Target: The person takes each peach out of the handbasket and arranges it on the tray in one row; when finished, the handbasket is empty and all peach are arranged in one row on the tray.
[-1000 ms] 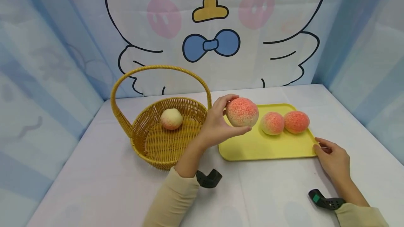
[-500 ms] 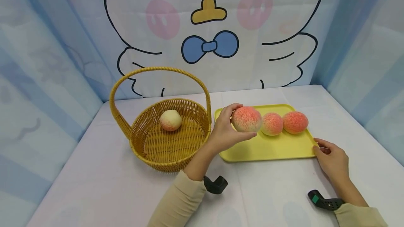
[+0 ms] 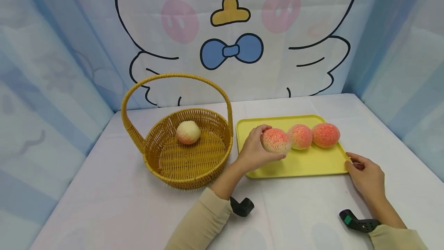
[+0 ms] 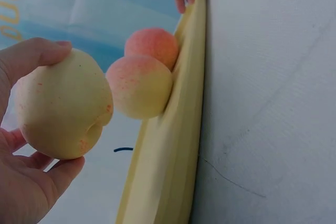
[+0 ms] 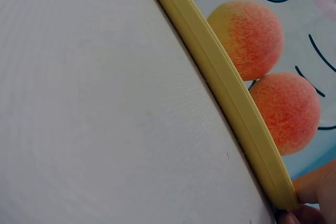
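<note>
My left hand (image 3: 256, 150) holds a peach (image 3: 276, 141) between thumb and fingers, over the left half of the yellow tray (image 3: 305, 168). In the left wrist view the creased pale side of this peach (image 4: 63, 103) faces the camera, and a gap shows between it and the tray (image 4: 168, 177). On the tray a pink and cream peach (image 3: 300, 137) sits against a redder peach (image 3: 326, 135). My right hand (image 3: 368, 176) pinches the tray's near right corner; in the right wrist view its thumb (image 5: 315, 184) lies at the tray's end.
Left of the tray stands a woven basket (image 3: 187, 183) with a tall arched handle (image 3: 178, 75). One pale peach (image 3: 188, 132) lies inside it. A cartoon-printed curtain (image 3: 230, 80) closes off the back of the white table (image 3: 104, 203), and blue cloth hangs at both sides.
My left hand has moved right and down with the peach, from above the tray's left end to close beside the other two peaches. My right hand stays at the tray's corner.
</note>
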`<state>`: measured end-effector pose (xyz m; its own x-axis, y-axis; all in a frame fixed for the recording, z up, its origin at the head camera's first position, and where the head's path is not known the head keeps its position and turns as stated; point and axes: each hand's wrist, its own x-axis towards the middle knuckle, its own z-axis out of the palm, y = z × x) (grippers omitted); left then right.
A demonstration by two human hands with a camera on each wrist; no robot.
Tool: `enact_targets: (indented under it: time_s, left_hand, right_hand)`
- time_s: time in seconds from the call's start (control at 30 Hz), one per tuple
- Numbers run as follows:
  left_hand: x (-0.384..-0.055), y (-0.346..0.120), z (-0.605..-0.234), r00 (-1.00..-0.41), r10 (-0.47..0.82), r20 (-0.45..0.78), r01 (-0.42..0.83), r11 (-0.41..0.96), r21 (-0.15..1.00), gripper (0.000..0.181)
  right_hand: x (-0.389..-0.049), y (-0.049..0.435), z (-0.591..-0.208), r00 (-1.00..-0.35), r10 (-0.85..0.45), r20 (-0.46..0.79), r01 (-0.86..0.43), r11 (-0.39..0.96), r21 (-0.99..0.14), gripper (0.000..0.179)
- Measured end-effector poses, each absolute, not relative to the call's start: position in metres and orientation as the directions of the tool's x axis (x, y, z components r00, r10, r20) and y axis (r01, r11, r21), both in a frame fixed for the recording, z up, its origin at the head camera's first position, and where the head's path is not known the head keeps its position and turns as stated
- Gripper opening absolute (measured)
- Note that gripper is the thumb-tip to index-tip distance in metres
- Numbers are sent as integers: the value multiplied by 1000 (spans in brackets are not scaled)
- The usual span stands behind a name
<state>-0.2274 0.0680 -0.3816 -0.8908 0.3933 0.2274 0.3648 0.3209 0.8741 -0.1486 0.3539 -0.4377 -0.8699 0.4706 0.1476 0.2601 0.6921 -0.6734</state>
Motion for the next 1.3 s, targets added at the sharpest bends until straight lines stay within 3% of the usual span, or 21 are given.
enact_targets:
  time_s: [0.9, 1.3]
  left_hand:
    - [-240, 67, -413, -895, 408, 182, 341, 362, 867, 73]
    - [-249, 62, -422, -872, 448, 195, 356, 309, 882, 74]
  right_hand:
    - [-151, 354, -439, -865, 484, 132, 281, 686, -671, 39]
    - [-150, 354, -439, -867, 481, 134, 277, 687, -672, 39]
